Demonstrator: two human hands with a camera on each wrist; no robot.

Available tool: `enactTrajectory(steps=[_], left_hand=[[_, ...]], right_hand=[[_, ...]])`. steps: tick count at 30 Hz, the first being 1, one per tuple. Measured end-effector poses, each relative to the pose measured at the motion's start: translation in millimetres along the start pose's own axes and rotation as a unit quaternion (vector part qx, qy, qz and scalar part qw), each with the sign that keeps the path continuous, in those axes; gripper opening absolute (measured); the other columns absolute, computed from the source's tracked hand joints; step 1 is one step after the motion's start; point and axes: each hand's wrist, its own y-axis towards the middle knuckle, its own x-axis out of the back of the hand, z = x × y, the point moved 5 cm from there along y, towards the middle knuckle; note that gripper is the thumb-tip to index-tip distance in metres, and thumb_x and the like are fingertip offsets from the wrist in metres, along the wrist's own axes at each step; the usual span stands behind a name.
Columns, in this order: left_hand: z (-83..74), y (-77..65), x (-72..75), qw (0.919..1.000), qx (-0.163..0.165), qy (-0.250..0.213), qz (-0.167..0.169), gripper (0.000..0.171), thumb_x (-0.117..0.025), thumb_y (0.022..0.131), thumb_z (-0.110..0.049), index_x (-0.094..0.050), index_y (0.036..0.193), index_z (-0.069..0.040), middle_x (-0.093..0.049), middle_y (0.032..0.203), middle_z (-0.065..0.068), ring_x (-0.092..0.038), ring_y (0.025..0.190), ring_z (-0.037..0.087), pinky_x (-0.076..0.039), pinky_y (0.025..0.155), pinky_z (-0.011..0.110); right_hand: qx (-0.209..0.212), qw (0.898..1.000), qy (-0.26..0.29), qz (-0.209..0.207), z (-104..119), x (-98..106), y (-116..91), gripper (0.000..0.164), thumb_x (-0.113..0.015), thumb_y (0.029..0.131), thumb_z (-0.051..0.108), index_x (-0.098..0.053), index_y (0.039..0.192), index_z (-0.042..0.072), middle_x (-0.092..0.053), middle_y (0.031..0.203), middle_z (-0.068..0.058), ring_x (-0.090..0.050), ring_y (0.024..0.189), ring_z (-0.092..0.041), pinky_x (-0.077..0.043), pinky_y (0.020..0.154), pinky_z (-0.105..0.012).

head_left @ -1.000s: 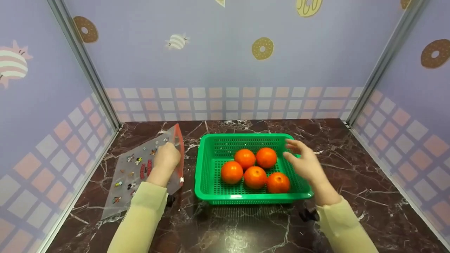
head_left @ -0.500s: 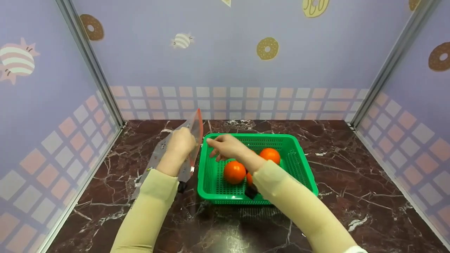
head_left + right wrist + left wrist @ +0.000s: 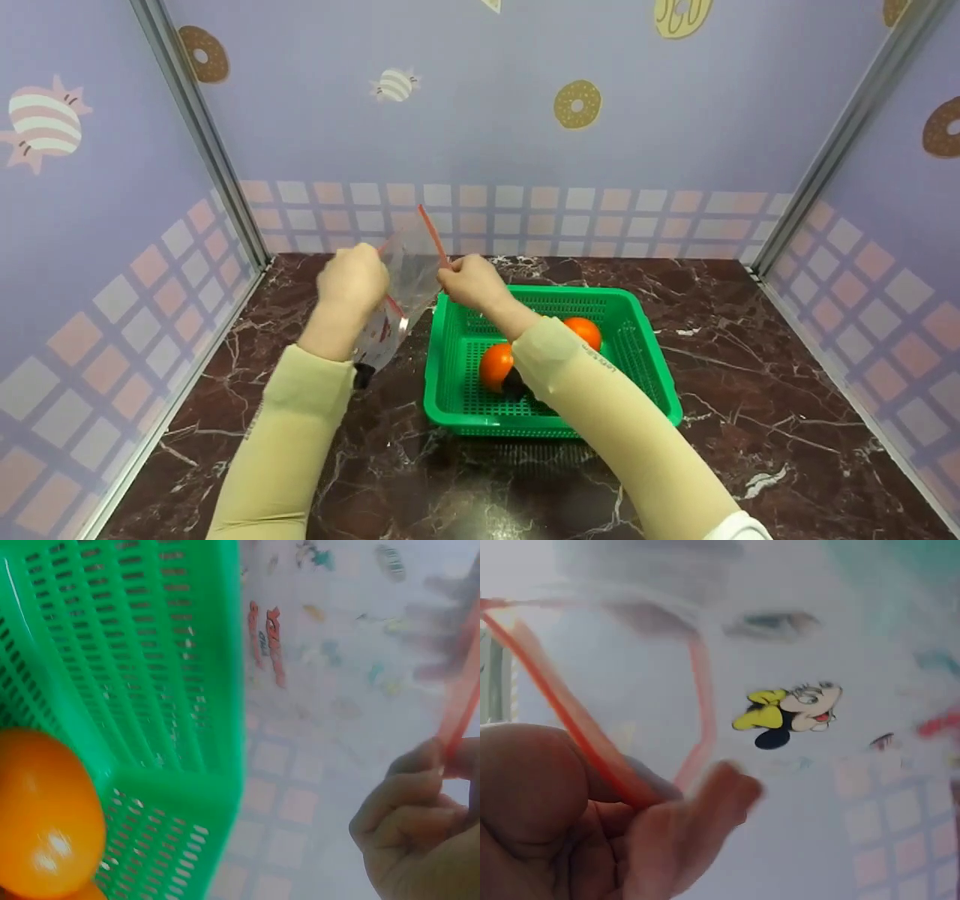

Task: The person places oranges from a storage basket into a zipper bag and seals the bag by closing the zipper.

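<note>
1. Hanging mouth parted: one clear printed bag (image 3: 411,270), just left of the green basket (image 3: 499,426); whether its bottom touches the counter (image 3: 420,487) cannot be told.
2. Left hand (image 3: 352,285): thumb and fingers pinching one red lip (image 3: 394,306).
3. Right hand (image 3: 474,283): fingertips pinching the opposite lip (image 3: 433,234), near the basket's far left corner.
4. Handling, judged: light, limp film, probably slick; likely stiffer along the red lips, the best place to hold.
5. Oranges (image 3: 496,366), two visible in the basket: likely heavier, firm, smooth; better cupped whole.
</note>
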Motion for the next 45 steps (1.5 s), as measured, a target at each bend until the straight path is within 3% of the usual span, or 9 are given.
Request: enactTrajectory(steps=[5,12,17,20,24,31,35,40,45], left_hand=[[13.3,-2.5,26.4,0.9996,-0.001,0.0,-0.029,0.027,-0.058,0.099,-0.012,-0.069,0.11,0.01,-0.07,0.113,0.034,-0.07,0.101,0.052,-0.059,0.084,0.063],[27.9,-7.8,42.8,0.9981,0.024,-0.006,-0.057,0.028,-0.049,0.094,-0.001,-0.067,0.11,0.013,-0.067,0.118,0.037,-0.066,0.107,0.055,-0.056,0.086,0.066],[23.0,-11.0,43.3,0.9985,0.016,-0.028,-0.044,0.031,-0.046,0.093,-0.005,-0.07,0.106,0.009,-0.069,0.114,0.035,-0.067,0.105,0.053,-0.056,0.083,0.064],[14.9,-11.5,38.4,0.998,-0.005,-0.057,-0.027,0.035,-0.046,0.093,-0.006,-0.073,0.113,0.005,-0.071,0.112,0.032,-0.069,0.099,0.047,-0.057,0.08,0.058],[6.3,-9.1,28.4,0.9968,-0.028,-0.075,-0.009,0.044,-0.047,0.093,-0.007,-0.069,0.131,-0.004,-0.072,0.119,0.026,-0.069,0.102,0.044,-0.057,0.083,0.056],[33.1,-6.4,39.3,0.9968,0.057,-0.013,-0.054,0.034,-0.049,0.099,-0.008,-0.07,0.125,-0.003,-0.071,0.116,0.028,-0.068,0.101,0.048,-0.057,0.085,0.061],[41.8,-5.8,43.2,0.9941,0.085,-0.011,-0.066,0.036,-0.043,0.098,-0.009,-0.071,0.119,0.0,-0.067,0.123,0.033,-0.066,0.109,0.053,-0.055,0.088,0.067],[38.3,-6.1,39.0,0.9964,0.06,-0.032,-0.05,0.034,-0.044,0.094,-0.011,-0.071,0.108,0.003,-0.069,0.117,0.032,-0.067,0.106,0.051,-0.056,0.082,0.065],[31.6,-6.9,29.2,0.9946,0.01,-0.103,-0.008,0.033,-0.048,0.096,-0.013,-0.076,0.107,0.001,-0.077,0.089,0.018,-0.073,0.07,0.027,-0.055,0.059,0.036]], right_hand=[[-0.016,0.999,0.0,-0.03,-3.9,23.0,3.9,0.031,-0.058,0.098,0.025,-0.075,0.079,0.007,-0.054,0.057,0.006,-0.041,0.05,-0.008,-0.031,0.046,-0.021],[-0.036,0.998,-0.021,-0.047,-6.3,41.9,7.7,0.031,-0.062,0.096,0.029,-0.082,0.094,0.006,-0.055,0.061,0.005,-0.042,0.054,-0.011,-0.032,0.05,-0.022],[-0.017,0.999,0.006,-0.034,2.0,40.5,4.5,0.033,-0.055,0.098,0.026,-0.078,0.079,0.012,-0.04,0.047,0.007,-0.031,0.044,-0.009,-0.025,0.045,-0.024],[0.008,0.999,0.027,-0.03,8.7,36.7,0.2,0.039,-0.054,0.096,0.021,-0.059,0.058,0.015,-0.034,0.045,0.007,-0.023,0.044,-0.009,-0.021,0.046,-0.024],[0.04,0.999,0.021,-0.001,15.2,28.3,-4.4,0.043,-0.056,0.093,0.019,-0.047,0.052,0.018,-0.036,0.046,0.008,-0.024,0.045,-0.009,-0.02,0.047,-0.024],[-0.04,0.995,-0.082,-0.027,-2.9,34.3,-1.2,0.038,-0.064,0.094,0.026,-0.053,0.059,0.017,-0.041,0.053,0.007,-0.033,0.049,-0.01,-0.025,0.047,-0.023],[-0.064,0.993,-0.094,-0.02,-10.5,35.7,2.4,0.037,-0.063,0.096,0.03,-0.056,0.064,0.015,-0.041,0.055,0.006,-0.034,0.05,-0.011,-0.026,0.047,-0.024],[-0.046,0.996,-0.076,0.004,-13.4,29.6,5.7,0.032,-0.059,0.097,0.028,-0.066,0.071,0.012,-0.042,0.054,0.005,-0.033,0.048,-0.011,-0.025,0.046,-0.024],[-0.045,0.996,-0.07,0.017,-19.6,24.5,9.0,0.043,-0.057,0.1,0.027,-0.057,0.059,0.015,-0.04,0.05,0.006,-0.031,0.045,-0.01,-0.025,0.045,-0.024]])
